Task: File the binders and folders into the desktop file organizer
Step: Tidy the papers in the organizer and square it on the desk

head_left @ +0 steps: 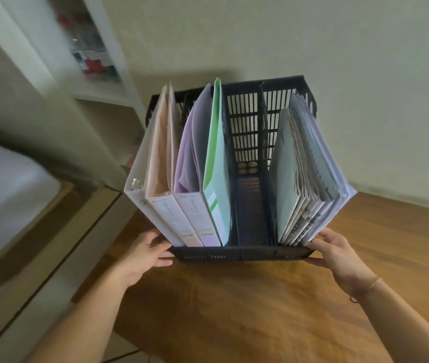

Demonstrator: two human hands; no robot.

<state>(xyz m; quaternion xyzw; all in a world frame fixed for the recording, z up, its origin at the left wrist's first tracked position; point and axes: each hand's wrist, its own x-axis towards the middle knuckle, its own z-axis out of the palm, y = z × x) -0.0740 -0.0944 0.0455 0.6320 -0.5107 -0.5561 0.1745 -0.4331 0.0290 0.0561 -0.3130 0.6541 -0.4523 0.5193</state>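
The left hand point(153, 254) clasps the near left corner of the organizer point(242, 254), fingers curled onto its low front rail; the right hand point(339, 254) takes the near right corner the same way, thumb on top and fingers under the edge. So each grip is closed on the organizer itself, not on any file.

The organizer stands on the wooden bench point(260, 310), near its far end against the wall. It appears already loaded: a white ring binder point(140, 205) at the far left, then a peach binder point(166, 213), a lilac binder point(192, 213) and a thin green folder point(216, 184). The next slot is empty, and a sheaf of clear sleeves point(305, 179) fills the right end. Filing looks done, with only squaring the rack left.

Risks, as I judge them: the load sits mostly on the left, so a lift or shove from the low rail could tip the rack that way. The sleeves fan out loosely and lean right, and a jolt might spill them over the side. The green folder is limp and could slump into the empty slot.

The rack is dark, rigid plastic with slotted, grid-like walls. The binders have stiff, smooth covers with labelled spines. The sleeves look glossy and slippery. The bench has a warm, polished grain.
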